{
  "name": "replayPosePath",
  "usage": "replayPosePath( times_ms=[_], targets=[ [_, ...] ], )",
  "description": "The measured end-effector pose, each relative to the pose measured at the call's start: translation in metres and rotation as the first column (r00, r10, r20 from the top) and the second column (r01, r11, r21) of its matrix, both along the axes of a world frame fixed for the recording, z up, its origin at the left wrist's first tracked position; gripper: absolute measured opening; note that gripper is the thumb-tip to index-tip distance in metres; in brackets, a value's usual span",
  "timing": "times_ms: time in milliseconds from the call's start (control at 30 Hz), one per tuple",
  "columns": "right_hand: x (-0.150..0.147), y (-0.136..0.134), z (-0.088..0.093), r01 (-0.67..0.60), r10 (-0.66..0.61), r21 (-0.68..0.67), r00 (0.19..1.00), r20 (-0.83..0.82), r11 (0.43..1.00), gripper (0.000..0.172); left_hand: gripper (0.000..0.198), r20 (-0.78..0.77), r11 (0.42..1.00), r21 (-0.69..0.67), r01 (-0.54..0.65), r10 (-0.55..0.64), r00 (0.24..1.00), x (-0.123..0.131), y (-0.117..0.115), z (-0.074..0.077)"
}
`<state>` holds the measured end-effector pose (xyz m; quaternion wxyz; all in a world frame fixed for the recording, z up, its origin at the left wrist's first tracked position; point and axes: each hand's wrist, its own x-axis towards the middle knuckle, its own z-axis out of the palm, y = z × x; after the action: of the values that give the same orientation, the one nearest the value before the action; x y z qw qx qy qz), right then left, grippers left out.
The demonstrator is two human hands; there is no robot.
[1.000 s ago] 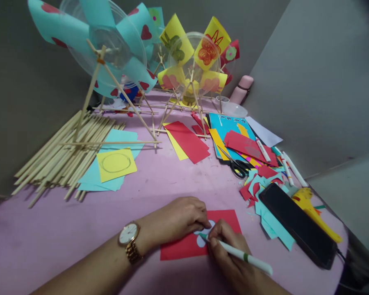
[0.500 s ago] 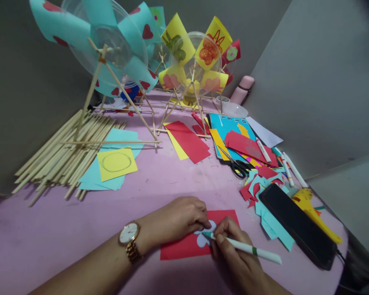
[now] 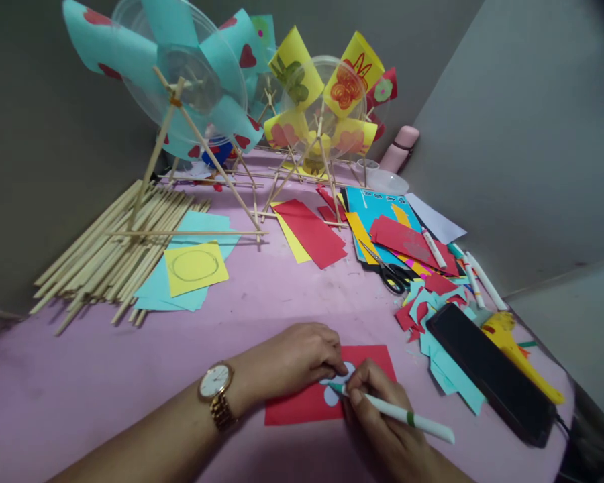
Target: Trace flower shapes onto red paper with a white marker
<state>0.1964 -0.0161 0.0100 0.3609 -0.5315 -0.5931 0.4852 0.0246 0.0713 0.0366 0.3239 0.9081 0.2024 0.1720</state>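
A pale blue paper flower (image 3: 331, 397) lies on a red paper sheet (image 3: 292, 410) near the front of the table. My left hand (image 3: 305, 355), with a watch on its wrist, has curled fingers pressing on the flower's upper left edge. In my right hand (image 3: 382, 406) is a white felt-tip pen (image 3: 425, 425) with a green band, slanting down to the left. Its green tip meets the middle of the flower. My right fingers hide the flower's right side and part of the sheet.
Wooden sticks (image 3: 95, 255) are piled at left, below a blue pinwheel (image 3: 131, 57). A yellow pinwheel (image 3: 352, 87) stands farther back. Right of my hands lie scissors (image 3: 393, 278), paper scraps (image 3: 453, 379), a black phone (image 3: 488, 369) and a yellow glue gun (image 3: 513, 355).
My right hand and the felt-tip pen have shifted slightly left across the flower, covering more of its right side. My left hand keeps its place on the paper. The view has shifted slightly.
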Motion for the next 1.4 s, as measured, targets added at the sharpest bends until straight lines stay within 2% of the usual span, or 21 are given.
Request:
replayPosePath(
  times_ms=[233,500,667,733,867,967,1100,1267,1400],
  targets=[
    [0.001,0.003,0.006,-0.072,0.07,-0.077,0.997,-0.023,0.994,0.032,0.011,-0.02,1.0,0.003,0.0,0.0,1.0,0.0,0.0,0.003],
    [-0.002,0.003,0.012,-0.043,0.046,-0.066,0.998,0.046,0.997,0.026,0.012,-0.036,1.0,0.002,-0.01,0.01,0.999,0.001,-0.001,0.006],
    [0.0,0.007,0.018,-0.125,0.131,-0.054,0.985,0.116,0.991,0.018,0.011,-0.038,1.0,0.0,-0.005,0.005,0.999,0.001,-0.001,0.007],
    [0.0,0.007,0.017,-0.118,0.12,-0.027,0.981,0.15,0.993,0.017,0.009,-0.041,1.0,-0.002,0.0,0.0,0.999,0.001,-0.001,0.007],
    [-0.003,0.004,0.006,-0.023,-0.003,0.149,0.985,0.172,0.989,0.019,0.01,-0.045,1.0,0.0,0.002,-0.002,0.999,0.001,-0.001,0.007],
    [-0.004,0.002,-0.002,-0.005,-0.032,0.195,0.981,0.189,0.981,0.02,0.01,-0.042,1.0,-0.001,0.002,-0.002,0.999,0.001,-0.001,0.006],
    [-0.003,0.003,-0.002,-0.024,-0.016,0.218,0.983,0.184,0.976,0.018,0.01,-0.034,1.0,-0.003,0.007,-0.007,0.999,0.001,-0.001,0.005],
    [-0.001,0.004,0.005,-0.116,0.086,0.218,0.986,0.142,0.969,0.016,0.01,-0.03,1.0,-0.005,0.012,-0.012,0.999,0.001,-0.001,0.004],
    [-0.002,0.006,0.011,-0.128,0.097,0.209,0.984,0.15,0.97,0.015,0.012,-0.023,1.0,-0.005,0.009,-0.009,1.0,0.001,0.0,0.004]
  ],
)
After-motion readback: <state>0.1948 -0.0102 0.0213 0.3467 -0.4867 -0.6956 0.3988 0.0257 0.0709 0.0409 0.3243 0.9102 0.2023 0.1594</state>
